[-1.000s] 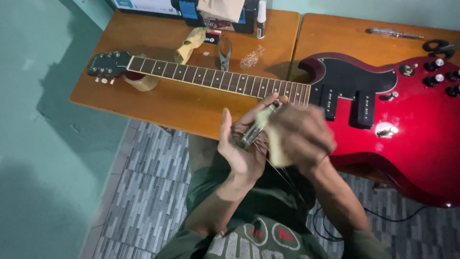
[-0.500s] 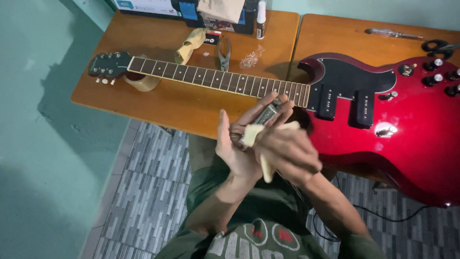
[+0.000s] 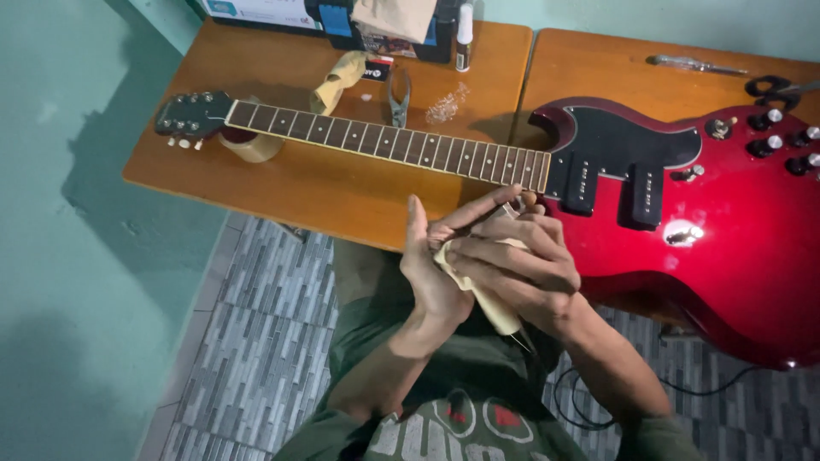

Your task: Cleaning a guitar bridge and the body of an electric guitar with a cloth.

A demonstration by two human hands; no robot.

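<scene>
From where I watch, both hands are together in front of the lap, just below the near edge of the orange-brown wooden table (image 3: pixel 282 183). My left hand (image 3: pixel 431 273) stands palm-up with fingers extended, its thumb and index pinching a small dark metal part (image 3: pixel 504 212) whose exact kind I cannot make out. My right hand (image 3: pixel 512 269) is curled closed around a pale yellow folded cloth (image 3: pixel 483 294), pressing it against the part and the left palm, so I judge the step in hand to be rubbing that small piece clean. The glossy red solid-body electric guitar (image 3: pixel 735 256) lies flat across the table with no strings visible, its dark fretted neck (image 3: pixel 384 145) running left to the black headstock (image 3: pixel 192 115), which rests on a roll of tan tape (image 3: pixel 252 147). Further back lie a pair of pliers (image 3: pixel 399 98), a crumpled tan rag (image 3: pixel 337 81) and a thin screwdriver (image 3: pixel 696 65). To my mind the next move calls for a firm pinch of the left fingers while the cloth works round the piece, since it is small and could slip to the grey tiled floor (image 3: pixel 256 341).
</scene>
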